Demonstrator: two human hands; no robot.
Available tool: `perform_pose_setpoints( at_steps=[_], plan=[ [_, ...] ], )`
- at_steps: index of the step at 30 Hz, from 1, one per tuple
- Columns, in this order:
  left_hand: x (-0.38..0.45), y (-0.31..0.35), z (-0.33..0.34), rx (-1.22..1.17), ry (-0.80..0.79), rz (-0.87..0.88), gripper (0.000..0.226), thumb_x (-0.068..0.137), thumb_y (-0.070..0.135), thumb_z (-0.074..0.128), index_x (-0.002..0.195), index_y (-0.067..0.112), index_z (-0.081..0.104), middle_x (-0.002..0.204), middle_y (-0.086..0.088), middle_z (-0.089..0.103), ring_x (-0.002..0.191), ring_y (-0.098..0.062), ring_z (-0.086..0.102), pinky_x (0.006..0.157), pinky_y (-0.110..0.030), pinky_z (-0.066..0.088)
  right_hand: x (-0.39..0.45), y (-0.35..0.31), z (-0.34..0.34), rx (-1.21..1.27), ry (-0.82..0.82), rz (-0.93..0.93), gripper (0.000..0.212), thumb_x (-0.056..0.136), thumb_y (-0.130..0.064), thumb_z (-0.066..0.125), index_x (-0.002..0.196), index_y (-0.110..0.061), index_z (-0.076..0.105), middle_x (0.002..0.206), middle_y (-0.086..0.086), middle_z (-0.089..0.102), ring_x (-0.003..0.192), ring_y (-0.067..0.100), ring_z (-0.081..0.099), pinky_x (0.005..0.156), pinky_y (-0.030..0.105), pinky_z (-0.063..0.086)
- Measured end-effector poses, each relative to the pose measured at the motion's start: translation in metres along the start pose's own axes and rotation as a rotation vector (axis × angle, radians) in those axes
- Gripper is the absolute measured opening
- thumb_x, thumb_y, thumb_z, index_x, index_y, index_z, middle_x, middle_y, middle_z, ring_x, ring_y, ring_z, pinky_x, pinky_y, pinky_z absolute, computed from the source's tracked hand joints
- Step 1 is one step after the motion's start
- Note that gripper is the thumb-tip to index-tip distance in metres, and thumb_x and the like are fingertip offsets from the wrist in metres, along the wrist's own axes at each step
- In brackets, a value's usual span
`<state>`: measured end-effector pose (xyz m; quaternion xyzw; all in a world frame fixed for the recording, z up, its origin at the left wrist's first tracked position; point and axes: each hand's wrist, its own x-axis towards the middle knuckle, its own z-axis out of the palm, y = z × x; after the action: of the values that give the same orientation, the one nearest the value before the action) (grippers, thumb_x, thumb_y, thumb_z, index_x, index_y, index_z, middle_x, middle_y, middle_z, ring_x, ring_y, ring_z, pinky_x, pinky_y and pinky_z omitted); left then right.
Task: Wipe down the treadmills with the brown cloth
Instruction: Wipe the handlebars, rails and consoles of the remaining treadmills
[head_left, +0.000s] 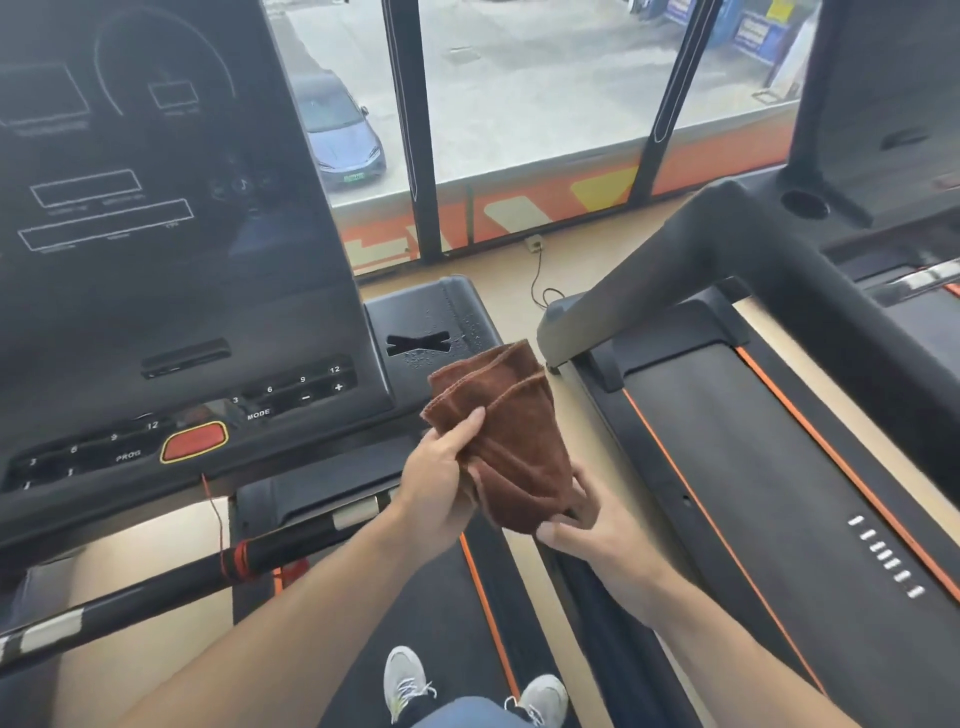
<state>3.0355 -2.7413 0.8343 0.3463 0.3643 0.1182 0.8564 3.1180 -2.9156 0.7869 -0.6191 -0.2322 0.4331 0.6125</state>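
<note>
Between two treadmills, left hand (441, 493) & right hand (582, 530) pinch folded cloth (506, 431); soft, light, floppy — best gripped bunched at the fold.

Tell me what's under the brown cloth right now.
Both hands hold the brown cloth up: left hand, right hand. Below it show the treadmill's edge and floor. The right hand's fingers are covered.
</note>
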Motion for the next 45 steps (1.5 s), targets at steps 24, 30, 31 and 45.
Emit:
perform_pose_setpoints(
  at_steps=[24,30,31,45],
  plan=[
    [0.007,0.045,-0.070,1.220,-0.775,0.122,0.038,0.078,0.019,0.073,0.114,0.031,0.070,0.121,0.024,0.065,0.120,0.004,0.055,0.105,-0.029,0.044,0.030,-0.148,0.034,-0.806,-0.388,0.195,0.032,0.078,-0.022,0.091,0.105,-0.029,0.076,0.089,-0.006,0.077,0.080,0.008,0.072,0.075,0.031,0.059],
    [0.016,0.033,-0.094,1.222,-0.531,0.142,0.035,0.073,0.040,0.085,0.082,0.028,0.053,0.074,0.016,0.057,0.066,-0.004,0.052,0.064,-0.028,0.045,0.058,-0.160,0.015,-1.214,-0.360,0.522,0.031,0.075,-0.050,0.087,0.099,-0.035,0.074,0.090,-0.011,0.077,0.083,0.009,0.074,0.082,0.038,0.061],
    [0.020,0.030,-0.097,1.171,-0.465,0.179,0.045,0.072,0.040,0.088,0.081,0.026,0.046,0.073,0.014,0.054,0.063,-0.005,0.047,0.061,-0.027,0.042,0.064,-0.161,0.012,-1.280,-0.343,0.558,0.035,0.074,-0.053,0.087,0.102,-0.037,0.073,0.092,-0.015,0.077,0.085,0.008,0.073,0.083,0.035,0.060],
    [0.093,0.029,-0.124,1.413,-0.092,0.650,0.041,0.086,0.013,0.072,0.125,0.024,0.064,0.132,0.012,0.059,0.119,-0.012,0.056,0.104,-0.031,0.045,0.183,0.006,0.054,-1.244,0.457,0.371,0.112,0.088,-0.074,0.056,0.164,-0.019,-0.005,0.171,0.014,0.007,0.156,0.034,0.014,0.122,0.055,0.024]
  ],
)
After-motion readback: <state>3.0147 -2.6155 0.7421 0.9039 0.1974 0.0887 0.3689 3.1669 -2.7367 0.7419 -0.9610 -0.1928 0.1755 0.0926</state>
